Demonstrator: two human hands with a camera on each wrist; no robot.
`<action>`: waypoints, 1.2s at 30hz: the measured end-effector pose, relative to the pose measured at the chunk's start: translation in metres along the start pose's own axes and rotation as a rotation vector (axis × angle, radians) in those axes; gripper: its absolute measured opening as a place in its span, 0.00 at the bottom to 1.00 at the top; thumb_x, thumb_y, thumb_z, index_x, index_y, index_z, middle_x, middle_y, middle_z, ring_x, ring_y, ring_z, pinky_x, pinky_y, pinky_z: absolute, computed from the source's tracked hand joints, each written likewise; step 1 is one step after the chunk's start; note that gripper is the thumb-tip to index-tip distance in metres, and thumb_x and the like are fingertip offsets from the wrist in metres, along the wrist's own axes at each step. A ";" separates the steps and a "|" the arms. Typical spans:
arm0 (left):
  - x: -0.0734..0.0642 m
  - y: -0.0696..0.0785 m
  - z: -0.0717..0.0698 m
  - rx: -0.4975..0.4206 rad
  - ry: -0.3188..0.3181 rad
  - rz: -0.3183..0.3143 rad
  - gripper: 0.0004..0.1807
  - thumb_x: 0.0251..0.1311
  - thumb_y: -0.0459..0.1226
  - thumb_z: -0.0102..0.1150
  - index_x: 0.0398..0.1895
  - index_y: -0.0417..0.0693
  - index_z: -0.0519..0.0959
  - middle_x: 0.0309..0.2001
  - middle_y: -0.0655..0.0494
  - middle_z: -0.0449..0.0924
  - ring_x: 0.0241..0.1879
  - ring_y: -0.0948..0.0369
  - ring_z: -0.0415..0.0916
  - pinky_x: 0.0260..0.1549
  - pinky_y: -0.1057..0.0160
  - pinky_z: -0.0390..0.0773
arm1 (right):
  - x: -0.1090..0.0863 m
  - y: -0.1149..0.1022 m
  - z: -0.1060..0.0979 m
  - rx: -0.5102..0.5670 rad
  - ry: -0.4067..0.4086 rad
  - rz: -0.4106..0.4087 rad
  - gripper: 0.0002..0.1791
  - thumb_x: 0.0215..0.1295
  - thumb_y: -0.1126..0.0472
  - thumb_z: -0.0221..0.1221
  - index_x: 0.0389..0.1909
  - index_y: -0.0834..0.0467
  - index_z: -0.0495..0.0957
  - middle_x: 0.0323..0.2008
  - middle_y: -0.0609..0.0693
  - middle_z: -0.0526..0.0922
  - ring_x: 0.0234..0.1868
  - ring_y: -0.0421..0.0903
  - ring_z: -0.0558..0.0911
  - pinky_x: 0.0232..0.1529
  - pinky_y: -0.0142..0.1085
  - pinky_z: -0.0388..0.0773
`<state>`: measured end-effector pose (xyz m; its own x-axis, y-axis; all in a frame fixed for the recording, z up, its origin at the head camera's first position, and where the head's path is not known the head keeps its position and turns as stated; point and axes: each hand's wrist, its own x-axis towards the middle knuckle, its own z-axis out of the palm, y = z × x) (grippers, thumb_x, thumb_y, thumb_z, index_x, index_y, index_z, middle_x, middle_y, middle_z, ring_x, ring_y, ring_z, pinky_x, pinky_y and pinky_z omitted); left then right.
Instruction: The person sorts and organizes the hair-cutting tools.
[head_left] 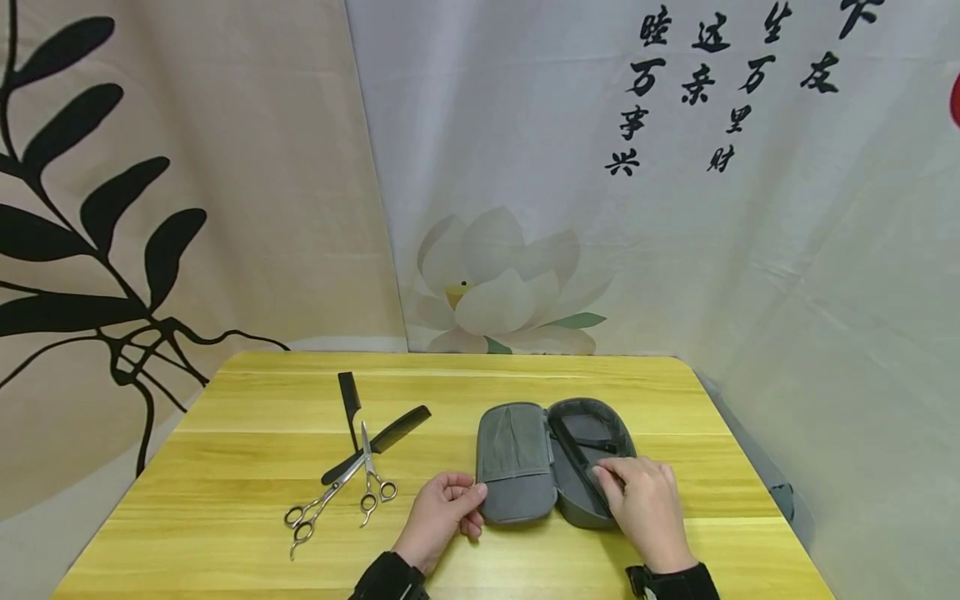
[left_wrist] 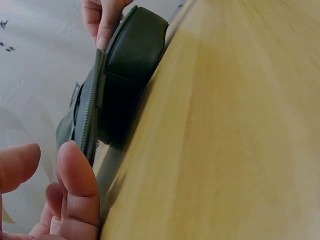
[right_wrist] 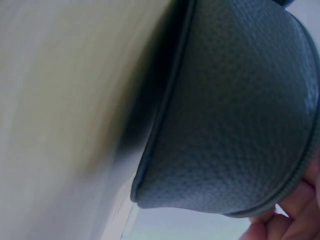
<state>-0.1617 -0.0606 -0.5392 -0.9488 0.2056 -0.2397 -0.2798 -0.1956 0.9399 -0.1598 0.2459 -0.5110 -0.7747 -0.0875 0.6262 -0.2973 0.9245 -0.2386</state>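
Observation:
A grey zip case (head_left: 516, 483) lies unfolded on the table, pocketed half on the left, deeper half (head_left: 592, 521) on the right. My left hand (head_left: 442, 512) is at the pocketed half's lower left edge. In the left wrist view a fingertip (left_wrist: 75, 155) overlaps that edge, and the thumb stands apart. Over the deeper half, my right hand (head_left: 645, 500) pinches at a long, flat black thing (head_left: 573, 454) inside; the fingers partly hide the contact. A smaller dark thing (head_left: 596, 444) lies behind it. In the right wrist view, fingers (right_wrist: 300, 210) show beyond the case's textured wall (right_wrist: 235, 115).
Left of the case, two black combs (head_left: 402, 429) (head_left: 348, 396) and two pairs of silver scissors (head_left: 322, 502) (head_left: 369, 467) lie crossed on the wooden table (head_left: 225, 467). Printed cloth (head_left: 525, 167) hangs behind the table's far edge.

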 end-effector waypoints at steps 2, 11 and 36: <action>0.001 0.002 -0.002 0.009 0.019 0.010 0.25 0.73 0.39 0.67 0.60 0.30 0.68 0.30 0.54 0.81 0.24 0.63 0.81 0.26 0.66 0.86 | 0.001 0.001 0.001 0.004 0.027 -0.014 0.09 0.52 0.63 0.82 0.34 0.54 0.92 0.31 0.48 0.92 0.33 0.48 0.87 0.36 0.41 0.67; 0.000 0.031 -0.029 0.177 0.247 0.125 0.18 0.73 0.39 0.68 0.55 0.36 0.75 0.36 0.50 0.82 0.26 0.61 0.79 0.25 0.67 0.83 | 0.001 0.002 0.001 0.024 0.105 -0.042 0.09 0.52 0.64 0.81 0.33 0.55 0.92 0.29 0.48 0.92 0.30 0.48 0.85 0.35 0.41 0.66; 0.039 0.086 -0.156 1.264 0.473 0.048 0.23 0.71 0.39 0.64 0.16 0.43 0.72 0.16 0.51 0.72 0.19 0.54 0.74 0.19 0.61 0.70 | 0.001 0.004 -0.001 0.130 0.197 -0.012 0.17 0.53 0.67 0.80 0.45 0.61 0.89 0.43 0.60 0.90 0.44 0.62 0.87 0.43 0.53 0.76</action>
<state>-0.2458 -0.2190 -0.5054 -0.9846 -0.1735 -0.0198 -0.1625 0.8694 0.4666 -0.1615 0.2500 -0.5105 -0.6501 -0.0126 0.7597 -0.3855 0.8671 -0.3155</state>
